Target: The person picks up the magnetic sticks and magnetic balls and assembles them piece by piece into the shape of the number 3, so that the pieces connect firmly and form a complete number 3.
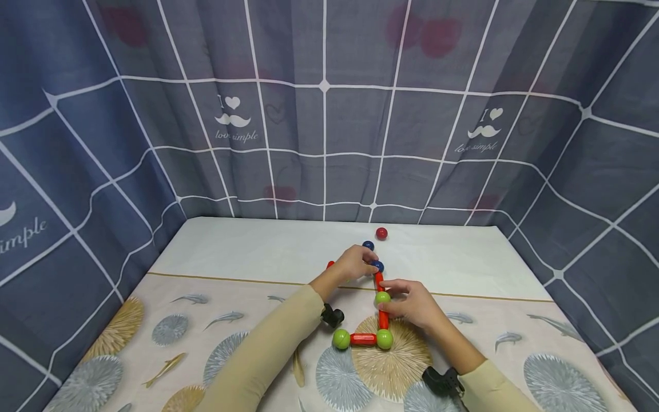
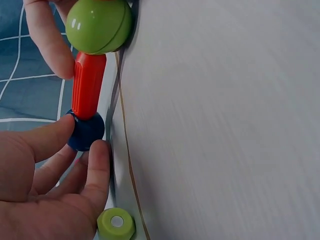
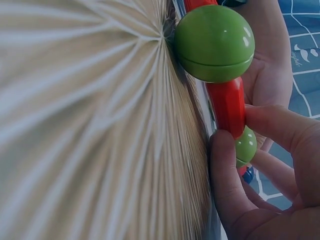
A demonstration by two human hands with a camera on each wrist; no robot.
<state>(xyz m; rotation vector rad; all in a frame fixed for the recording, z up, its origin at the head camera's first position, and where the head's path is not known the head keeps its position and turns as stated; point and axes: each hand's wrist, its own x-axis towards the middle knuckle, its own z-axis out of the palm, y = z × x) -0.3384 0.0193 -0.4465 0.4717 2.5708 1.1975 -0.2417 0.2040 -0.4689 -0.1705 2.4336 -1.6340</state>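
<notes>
My left hand (image 1: 354,264) pinches a blue ball (image 2: 86,131) at the far end of a joined chain of balls and rods. A red rod (image 2: 89,86) runs from that ball to a green ball (image 1: 382,297). Thumb and fingers of my right hand (image 1: 412,303) lie around this green ball, gripping the red rod (image 3: 227,109) on its near side. That rod ends at a green corner ball (image 3: 215,44). From the corner, another red rod (image 1: 363,339) leads left to a green end ball (image 1: 341,339).
Beyond my hands, a loose blue ball (image 1: 368,245) and a red ball (image 1: 381,233) lie on the white part of the table. A red piece (image 1: 330,264) shows partly behind my left wrist. A green hexagonal piece (image 2: 116,224) sits under my left hand. A gridded curtain (image 1: 324,143) encloses the table.
</notes>
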